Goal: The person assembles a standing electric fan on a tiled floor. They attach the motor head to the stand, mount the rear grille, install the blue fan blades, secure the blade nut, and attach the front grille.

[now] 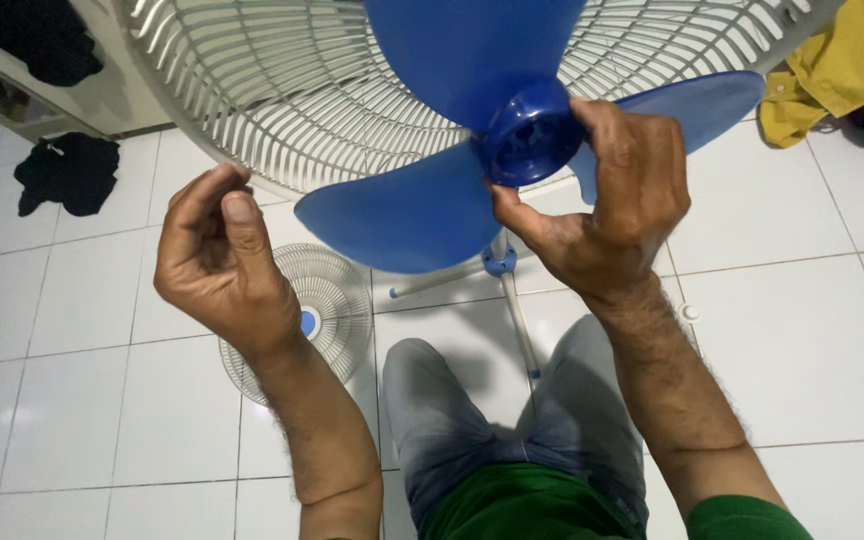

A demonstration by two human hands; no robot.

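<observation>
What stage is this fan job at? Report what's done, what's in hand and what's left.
Done: the front grille is off and lies on the tiled floor. In hand: the right hand grips the hub of the blue blade in front of the rear guard; the left hand is curled beside it, holding nothing visible. Left: blade and front grille are not seen fixed on the fan.

The supporting surface is a floor of white square tiles with thin grey joints. A detached round fan grille, white wire with a blue centre, is laid flat on the tiles near the middle. The white cross-shaped fan base with a blue collar is stood on the tiles just beside the grille. A crumpled black cloth is seen toward the far left edge. A yellow garment is heaped at the far right corner.
</observation>
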